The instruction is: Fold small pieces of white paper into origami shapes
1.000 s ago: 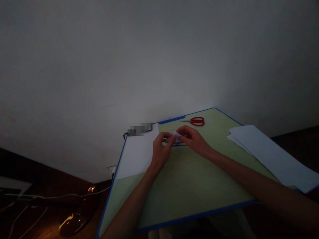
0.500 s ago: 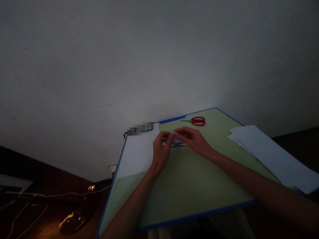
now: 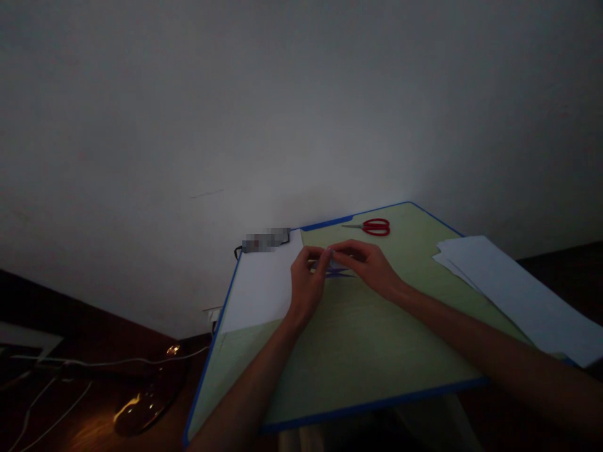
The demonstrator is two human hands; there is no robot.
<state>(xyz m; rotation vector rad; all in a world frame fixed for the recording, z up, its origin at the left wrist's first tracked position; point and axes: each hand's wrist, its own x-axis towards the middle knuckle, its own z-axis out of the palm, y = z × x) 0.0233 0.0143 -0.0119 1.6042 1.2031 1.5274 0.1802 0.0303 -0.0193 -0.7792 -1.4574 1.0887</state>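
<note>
Over the pale green table, my left hand and my right hand meet, fingertips nearly touching. Both pinch a small piece of paper, whitish with a purple tint, between thumbs and fingers. Most of it is hidden behind the fingers, so its exact shape cannot be made out. Dark purple pointed shapes show just below it, near the tabletop; whether they belong to the same piece I cannot tell. Left of my left hand lies a flat white sheet. Scissors with red handles rest beyond my right hand.
A stack of white paper overhangs the table's right edge. At the back left corner sits a dark-edged object, partly blurred out. The wall rises directly behind the table. White cables run across the floor at left.
My fingertips have shifted slightly on the small paper, and less of its whitish part shows between them. The view has moved a little; the scissors and sheets stay in place.
</note>
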